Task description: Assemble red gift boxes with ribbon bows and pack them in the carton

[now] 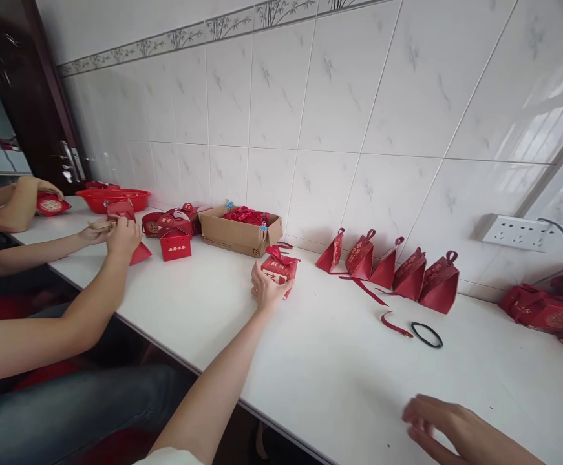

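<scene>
My left hand (267, 290) is closed around a small red gift box (287, 266) with a ribbon bow on top and pale lettering on its side. The box is upright at the table, in front of the cardboard box. My right hand (448, 423) hovers over the near right part of the table, a little blurred, fingers loosely bent and apart, with nothing seen in them. Closest to it are a black elastic band (426, 335) and a short red ribbon strip (395, 325) lying on the white table (339, 368).
Several red triangular boxes with loops (440, 284) stand along the tiled wall. A cardboard box (233, 236) holds red ribbons. Co-workers' hands (122, 234) handle a red box at left, near a red basin (116, 199). A power strip (518, 232) is on the wall; more red boxes (550, 310) lie at right.
</scene>
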A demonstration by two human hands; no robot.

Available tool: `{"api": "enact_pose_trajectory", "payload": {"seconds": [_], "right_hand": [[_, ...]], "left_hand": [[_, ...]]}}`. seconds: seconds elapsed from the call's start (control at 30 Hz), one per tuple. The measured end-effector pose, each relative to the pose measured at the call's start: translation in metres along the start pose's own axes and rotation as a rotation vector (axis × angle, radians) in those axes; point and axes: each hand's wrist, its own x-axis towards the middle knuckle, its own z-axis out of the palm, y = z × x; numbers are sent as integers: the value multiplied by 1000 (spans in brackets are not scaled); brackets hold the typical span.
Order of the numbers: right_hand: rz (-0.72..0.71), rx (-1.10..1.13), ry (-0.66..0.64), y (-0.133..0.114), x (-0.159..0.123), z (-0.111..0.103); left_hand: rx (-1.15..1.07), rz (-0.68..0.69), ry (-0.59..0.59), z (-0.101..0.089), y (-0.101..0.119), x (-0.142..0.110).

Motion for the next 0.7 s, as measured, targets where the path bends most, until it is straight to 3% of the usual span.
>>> {"api": "enact_pose_trajectory", "payload": {"seconds": [0.13,0.23,0.37,0.43,0.53,0.63,0.7], "right_hand": [[-27,51,-14,-43,32,-1],[-73,128,138,-55,53,-4],[-31,439,550,-44,81,-21],[29,754,619,-30,94,-27],[103,1155,431,-7,104,-25],[96,1269,203,7,103,-16],[66,1297,181,10,99,-12]], "left_hand": [[-85,28,-93,-3,-3,-2],[-192,162,-293,-12,3,-12],[-407,340,-767,-17,30,-31],[-485,335,-1050,-11,45,-38],[-508,214,-1311,8,56,-45],[-607,91,-1373,30,53,-50],[-669,48,-1351,40,47,-54]]}}
